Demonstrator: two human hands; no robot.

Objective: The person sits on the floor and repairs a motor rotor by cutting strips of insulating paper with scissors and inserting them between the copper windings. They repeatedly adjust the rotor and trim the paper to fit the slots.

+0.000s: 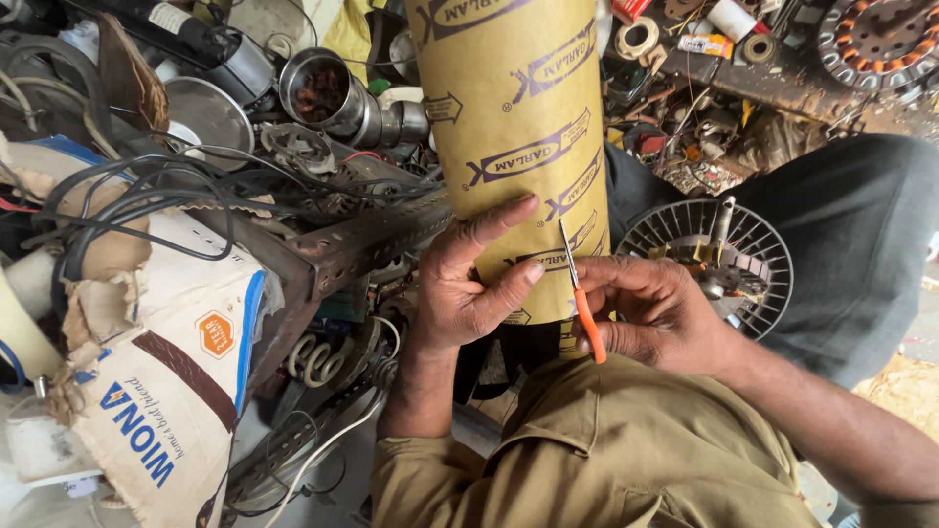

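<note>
The roll of tan insulation paper (514,108), printed with dark blue marks, stands upright in the middle of the view, running from the top edge down to the person's lap. The left hand (468,284) is spread flat against the lower left edge of the roll, thumb and fingers pressing on the paper, gripping nothing else. The right hand (650,313) is closed around the orange handle of a small pair of scissors (579,293), whose thin metal blades point upward and lie against the paper just beside the left thumb. Both hands sit near each other at the bottom of the roll, above the olive shirt (606,450). Just right of the right hand, on the dark trousers, rests a round grey fan motor housing (743,235) with radial fins. To the left, a rusty perforated angle bar (357,244) touches the roll's side, with tangled black cables (147,196) over it. A torn cardboard box (166,391) lies at lower left, and a shiny metal cup (323,90) sits behind the bar
</note>
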